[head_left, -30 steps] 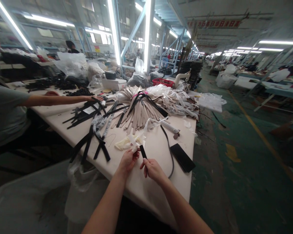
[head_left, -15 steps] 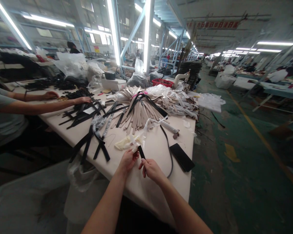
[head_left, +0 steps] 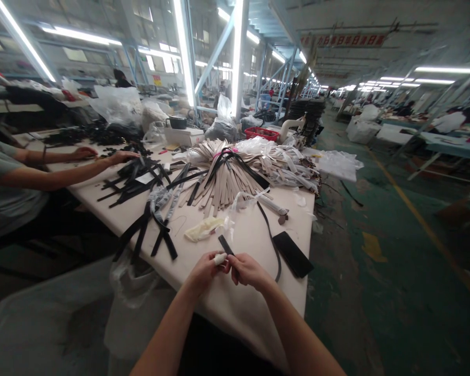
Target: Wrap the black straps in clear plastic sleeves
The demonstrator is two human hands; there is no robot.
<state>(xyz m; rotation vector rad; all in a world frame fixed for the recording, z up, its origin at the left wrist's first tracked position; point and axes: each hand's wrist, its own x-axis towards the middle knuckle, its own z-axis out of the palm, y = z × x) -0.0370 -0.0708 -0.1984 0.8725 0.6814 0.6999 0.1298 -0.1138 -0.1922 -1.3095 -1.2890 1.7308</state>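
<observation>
A short black strip [head_left: 225, 244] stands up at a slant over the front of the table, its lower end between my two hands. My right hand [head_left: 246, 270] pinches that lower end between thumb and fingers. My left hand [head_left: 204, 270] is closed at the same end, its fingertips meeting those of the right; a white cover [head_left: 220, 259] wraps one of its digits. Part of the left fingers' grip is hidden. Just beyond the hands lie a pale yellow glove-like piece [head_left: 203, 230] and clear plastic film [head_left: 229, 224].
A fanned bundle of beige strips [head_left: 219, 188] fills the table's middle. Black straps [head_left: 156, 235] lie left, a thin dark cord [head_left: 272, 235] and black rectangular piece [head_left: 293, 254] right. At the left, a co-worker's hands [head_left: 123, 157] handle black pieces. A red basket [head_left: 261, 134] stands behind.
My left hand has moved down along the black strip, away from its upper end. That end now shows free, and my hands are closer together. The co-worker's nearer hand has shifted slightly left.
</observation>
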